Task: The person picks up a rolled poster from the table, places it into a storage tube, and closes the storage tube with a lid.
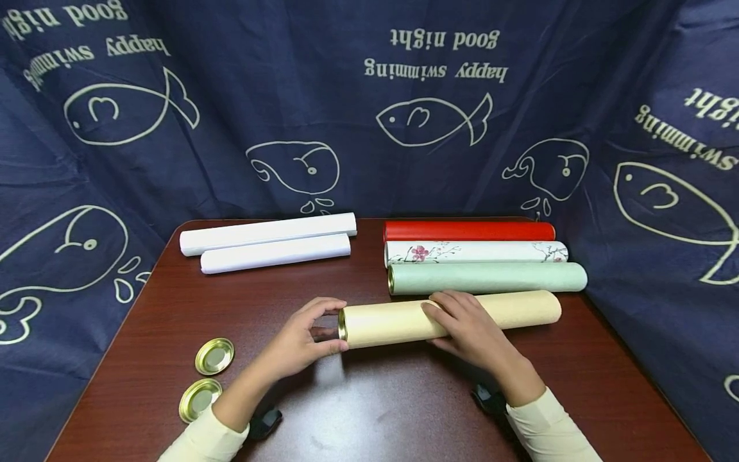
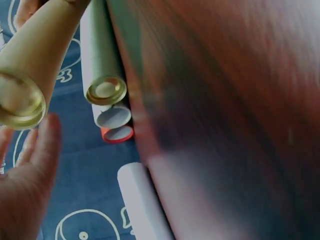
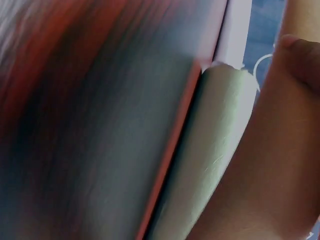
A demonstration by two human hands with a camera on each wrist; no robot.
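Note:
A pale yellow cardboard tube (image 1: 381, 324) lies slantwise at the middle of the table, a gold metal lid (image 2: 22, 107) on its left end. My left hand (image 1: 300, 337) holds that end, thumb at the near edge of the lid and fingertips at the far edge. Over the tube's middle, my right hand (image 1: 470, 324) grips it from above. Behind it lie a light green tube (image 1: 487, 278) with a gold-rimmed left end, a white flower-print tube (image 1: 476, 253) and a red tube (image 1: 467, 231). The right wrist view is partly blurred.
Two loose gold lids, one farther back (image 1: 214, 356) and one nearer (image 1: 199, 399), lie on the table's left side. White paper rolls, one behind (image 1: 268, 233) and one in front (image 1: 276, 254), lie at the back left. A dark blue printed curtain (image 1: 369, 173) hangs behind the table.

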